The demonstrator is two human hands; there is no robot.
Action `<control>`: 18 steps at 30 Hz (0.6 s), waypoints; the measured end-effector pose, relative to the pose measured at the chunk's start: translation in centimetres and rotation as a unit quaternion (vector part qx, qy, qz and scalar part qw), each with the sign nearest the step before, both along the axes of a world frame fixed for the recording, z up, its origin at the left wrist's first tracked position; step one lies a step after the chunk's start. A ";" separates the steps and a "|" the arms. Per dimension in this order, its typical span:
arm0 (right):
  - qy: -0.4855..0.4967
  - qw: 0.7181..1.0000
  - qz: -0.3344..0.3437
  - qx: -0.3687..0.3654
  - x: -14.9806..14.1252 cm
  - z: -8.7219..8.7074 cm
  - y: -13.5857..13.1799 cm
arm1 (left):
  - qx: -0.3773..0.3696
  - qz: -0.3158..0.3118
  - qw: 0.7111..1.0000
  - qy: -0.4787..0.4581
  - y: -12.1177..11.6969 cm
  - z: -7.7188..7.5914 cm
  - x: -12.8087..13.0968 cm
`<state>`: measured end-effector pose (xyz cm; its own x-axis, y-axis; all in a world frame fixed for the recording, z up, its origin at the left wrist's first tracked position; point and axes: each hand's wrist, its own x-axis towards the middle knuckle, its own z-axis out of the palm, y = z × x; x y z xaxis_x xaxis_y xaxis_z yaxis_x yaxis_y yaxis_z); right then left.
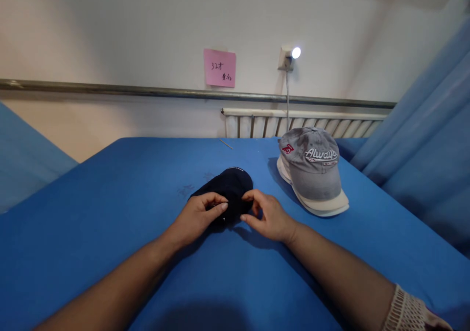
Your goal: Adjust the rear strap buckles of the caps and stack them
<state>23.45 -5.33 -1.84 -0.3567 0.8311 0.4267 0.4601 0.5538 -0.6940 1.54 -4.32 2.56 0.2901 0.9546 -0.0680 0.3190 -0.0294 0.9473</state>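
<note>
A black cap (235, 184) lies on the blue-covered surface in front of me, with small white lettering along its far edge. My left hand (201, 213) is closed on the cap's near left side, thumb and fingers pinching the dark fabric. At the cap's right side is my right hand (268, 216), its thumb and index finger apart and the index fingertip against the fabric. Part of the cap is hidden behind my fingers. To the right sits a stack of caps, a grey cap (312, 164) with "Always" lettering on top and pale brims (330, 204) showing below it.
The blue sheet (110, 213) covers the whole surface. Beyond its far edge are a white radiator (260, 125), a metal rail (147, 92) and a pink note (219, 67) on the wall. A cable (287, 91) hangs from a socket. Blue curtains (426, 125) border the right side.
</note>
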 end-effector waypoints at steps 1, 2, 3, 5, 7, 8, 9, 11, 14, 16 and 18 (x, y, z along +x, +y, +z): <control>-0.011 1.000 -0.012 0.019 -0.1 0.0 -0.1 | 0.014 0.016 1.000 0.006 -0.1 0.1 0.1; -0.019 0.999 -0.026 0.044 -0.2 0.0 -0.2 | 0.027 0.031 0.999 0.010 -0.2 0.2 0.2; -0.023 0.996 -0.040 0.070 -0.4 0.0 -0.4 | 0.037 0.043 0.998 0.011 -0.3 0.3 0.4; -0.031 0.990 -0.056 0.122 -0.6 0.0 -0.5 | 0.045 0.049 0.998 0.008 -0.5 0.5 0.6; -0.038 0.984 -0.050 0.165 -0.8 0.1 -0.5 | 0.042 0.037 0.998 0.003 -0.7 0.6 0.7; -0.041 0.982 -0.045 0.179 -0.9 0.1 -0.5 | 0.038 0.026 0.999 0.003 -0.8 0.7 0.8; -0.041 0.980 -0.042 0.190 -0.9 0.2 -0.5 | 0.034 0.015 0.999 0.006 -0.9 0.7 0.8; -0.040 0.978 -0.040 0.202 -0.9 0.3 -0.4 | 0.039 -0.007 0.999 0.024 -1.1 0.7 0.9; -0.035 0.976 -0.036 0.213 -0.9 0.4 -0.5 | 0.082 -0.026 0.992 0.087 -1.3 0.7 0.9; -0.035 0.973 -0.029 0.224 -0.8 0.5 -0.6 | 0.121 -0.028 0.983 0.135 -1.4 0.6 0.9; -0.038 0.970 -0.025 0.240 -0.8 0.6 -0.7 | 0.161 -0.021 0.970 0.179 -1.6 0.6 0.9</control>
